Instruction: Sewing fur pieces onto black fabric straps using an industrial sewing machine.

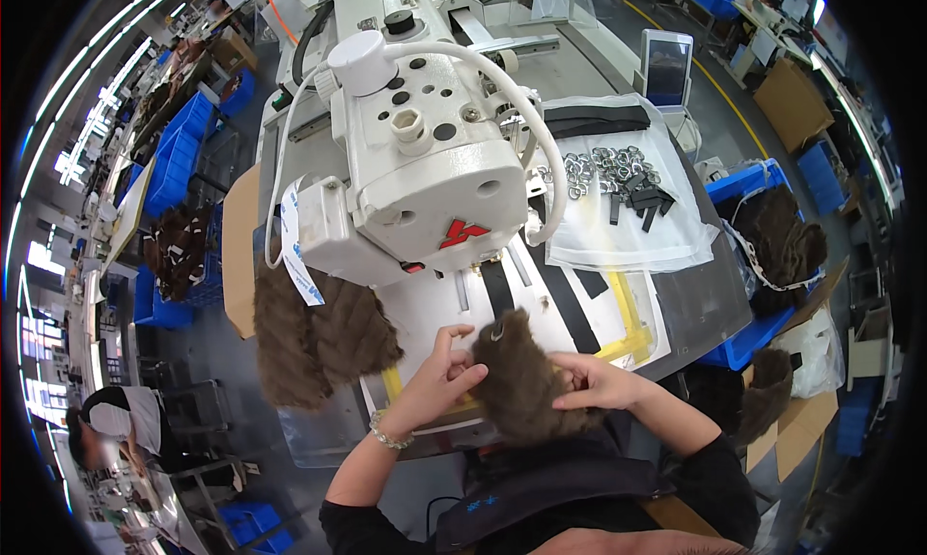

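A: Where's the fur piece?

B: Brown fur piece (524, 376) sits at the near edge of the table (710, 304), on the white sewing template (435, 314), just in front of the sewing machine head (425, 159). A small metal ring (496, 334) shows at its top end.

A: Hands?

B: Left hand (439, 376) is against the fur's left side, fingers (454, 341) curled and pinched together at its edge, thumb raised. Right hand (594, 381) lies on the fur's right side, fingers together and pressing it down. Beaded bracelet (386, 435) on the left wrist.

A: Around it?

B: Black strips (565, 299) and yellow tape (632, 323) run across the template beyond the fur. A larger fur piece (314, 338) hangs off the table's left edge under the machine. Toward the far right corner, a white cloth (628, 222) carries a pile of metal rings (599, 167) and short black tabs (642, 198). Off the right edge, a blue bin (748, 183) holds more brown fur (787, 241). Another person (121, 425) is at work far off to the left.
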`<action>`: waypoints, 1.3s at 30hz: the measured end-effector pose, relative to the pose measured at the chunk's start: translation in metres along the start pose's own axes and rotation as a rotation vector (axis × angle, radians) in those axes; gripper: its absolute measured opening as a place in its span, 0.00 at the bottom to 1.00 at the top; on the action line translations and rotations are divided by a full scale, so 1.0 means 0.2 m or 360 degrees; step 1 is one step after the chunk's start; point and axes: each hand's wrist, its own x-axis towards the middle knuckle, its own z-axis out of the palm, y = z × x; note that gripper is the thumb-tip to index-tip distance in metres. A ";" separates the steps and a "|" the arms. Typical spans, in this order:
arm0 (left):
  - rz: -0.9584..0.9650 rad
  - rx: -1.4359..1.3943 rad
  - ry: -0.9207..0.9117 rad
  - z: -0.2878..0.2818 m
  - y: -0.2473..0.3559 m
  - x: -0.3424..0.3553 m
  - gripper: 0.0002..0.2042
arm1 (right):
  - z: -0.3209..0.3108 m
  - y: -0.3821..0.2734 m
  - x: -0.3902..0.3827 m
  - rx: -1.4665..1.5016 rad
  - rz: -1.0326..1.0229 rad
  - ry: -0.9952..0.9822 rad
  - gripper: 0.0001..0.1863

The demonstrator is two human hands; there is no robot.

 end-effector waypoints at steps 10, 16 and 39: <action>0.0904 -0.0130 0.0283 0.17 0.01 0.07 0.37 | 0.07 -0.12 0.06 -0.0110 -0.0308 0.0233 0.27; 0.1200 0.0111 0.0228 0.21 -0.04 0.03 0.38 | 0.17 -0.19 0.15 0.0053 -0.0618 0.0865 0.05; 0.0857 -0.0171 0.0323 0.18 0.04 0.01 0.48 | 0.21 -0.25 0.22 0.0378 -0.0553 0.0760 0.12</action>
